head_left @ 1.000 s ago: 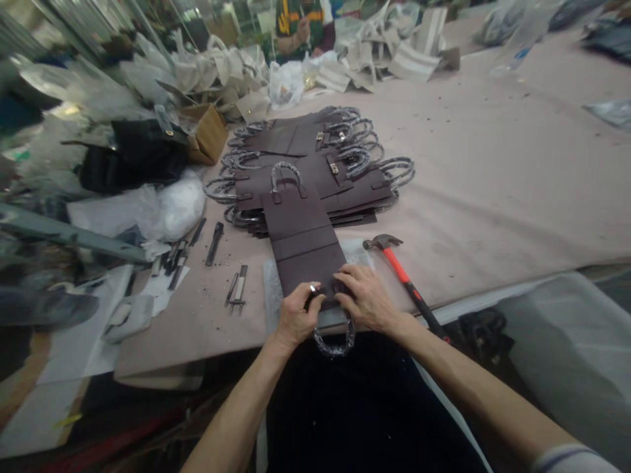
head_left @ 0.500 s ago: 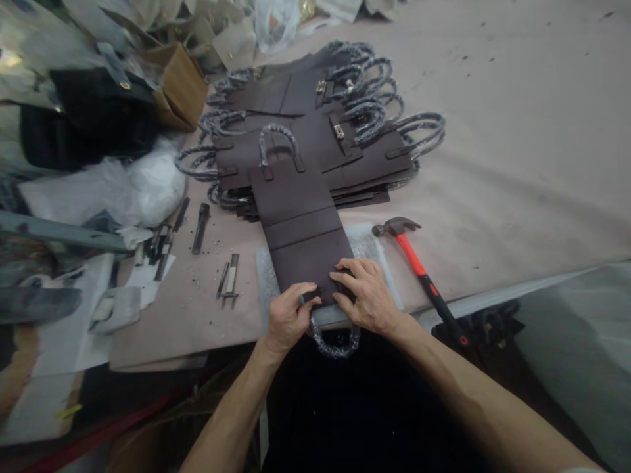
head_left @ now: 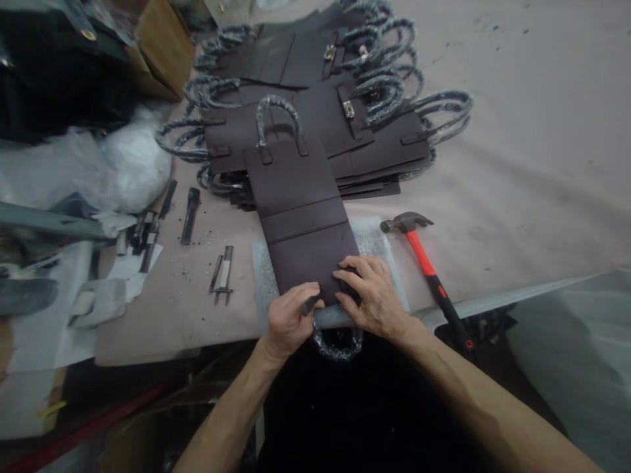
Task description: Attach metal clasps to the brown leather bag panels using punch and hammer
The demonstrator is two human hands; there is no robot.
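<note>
A dark brown leather bag panel [head_left: 308,203] lies flat in front of me, with a plastic-wrapped handle [head_left: 279,102] at its far end. Another wrapped handle [head_left: 338,355] hangs over the table edge at the near end. My left hand [head_left: 292,316] pinches a short dark rod [head_left: 310,303] at the panel's near left corner; its kind is not clear. Curled fingers of my right hand [head_left: 372,289] press near the panel's right corner, around something dark that they mostly hide. Beneath the panel shows a pale board [head_left: 266,276].
A claw hammer [head_left: 421,253] with a red and black handle lies right of the board, its grip past the table edge. Left are a pronged punch [head_left: 224,276] and a dark rod-like tool [head_left: 190,217]. Behind is a pile of bag panels [head_left: 315,125]; a cardboard box [head_left: 165,49] stands back left.
The camera view has shifted, so the table things sit a little higher and more spread. Both hands stay at the panel's near end, and the rod in my left hand appears slightly tilted.
</note>
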